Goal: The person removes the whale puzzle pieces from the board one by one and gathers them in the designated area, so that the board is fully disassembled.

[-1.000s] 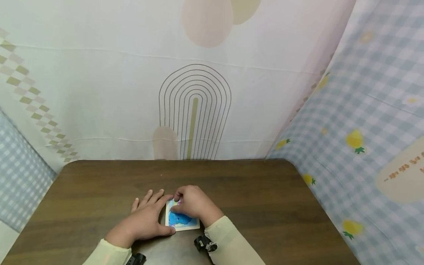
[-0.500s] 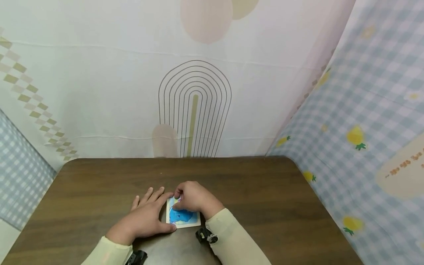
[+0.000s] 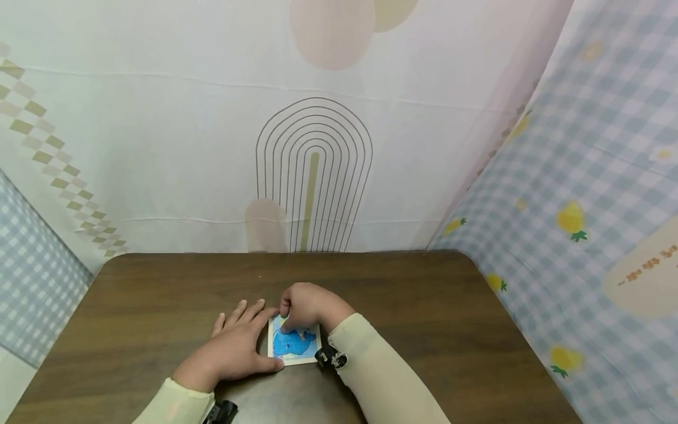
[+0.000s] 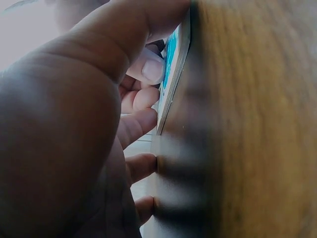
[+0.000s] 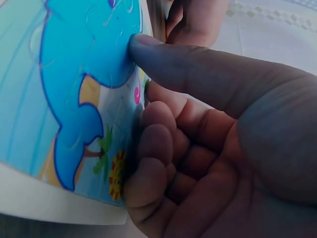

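A small square jigsaw puzzle (image 3: 294,346) with a pale frame lies on the brown table (image 3: 413,330). Its picture shows a blue dolphin (image 5: 72,64), a small palm and a yellow sun. My left hand (image 3: 231,348) rests at its left side, fingers spread and straight, thumb on the near corner and index finger at the far one. Over the far part of the puzzle, my right hand (image 3: 309,307) presses its thumb (image 5: 148,47) on the picture. The other fingers of that hand curl in at the edge, hiding part of the picture.
A white patterned cloth (image 3: 185,147) hangs behind the table. On the right hangs a blue checked cloth (image 3: 535,206) with yellow fruit prints, and another checked cloth (image 3: 37,271) is at the left. Black wrist straps (image 3: 331,357) sit at both sleeves.
My right hand has shifted slightly away from me along the puzzle, uncovering more of the blue dolphin. The left hand keeps its place at the puzzle's left side.
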The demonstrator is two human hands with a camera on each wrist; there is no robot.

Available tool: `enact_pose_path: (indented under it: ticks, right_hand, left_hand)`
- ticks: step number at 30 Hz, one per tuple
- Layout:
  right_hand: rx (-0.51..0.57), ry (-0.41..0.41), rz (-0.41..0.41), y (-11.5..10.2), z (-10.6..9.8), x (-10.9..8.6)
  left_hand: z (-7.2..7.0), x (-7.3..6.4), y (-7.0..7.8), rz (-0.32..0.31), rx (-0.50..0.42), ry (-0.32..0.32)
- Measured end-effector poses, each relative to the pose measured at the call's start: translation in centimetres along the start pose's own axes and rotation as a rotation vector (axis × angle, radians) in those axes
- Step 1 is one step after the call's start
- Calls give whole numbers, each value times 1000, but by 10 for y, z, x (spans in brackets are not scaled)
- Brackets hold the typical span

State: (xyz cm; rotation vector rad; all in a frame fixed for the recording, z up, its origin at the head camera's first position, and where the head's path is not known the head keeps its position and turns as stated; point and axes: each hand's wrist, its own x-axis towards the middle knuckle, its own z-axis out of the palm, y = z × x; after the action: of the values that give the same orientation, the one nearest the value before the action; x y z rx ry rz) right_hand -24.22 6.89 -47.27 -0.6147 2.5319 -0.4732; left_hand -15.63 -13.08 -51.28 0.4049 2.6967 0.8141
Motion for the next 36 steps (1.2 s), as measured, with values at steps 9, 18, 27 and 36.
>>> enact_pose_path:
  ticks: [9, 18, 27, 36]
  right_hand:
    - [20, -19, 1, 0, -2, 1]
    - [35, -22, 11, 1, -1, 4]
    - [3, 1, -5, 1, 2, 1]
    - [31, 2, -13, 4, 5, -2]
  left_hand:
    - [-1, -2, -1, 8, 4, 7]
    - [-3, -3, 1, 4, 2, 5]
    - [-3, -4, 0, -1, 6, -4]
    - [-2, -2, -1, 0, -2, -11]
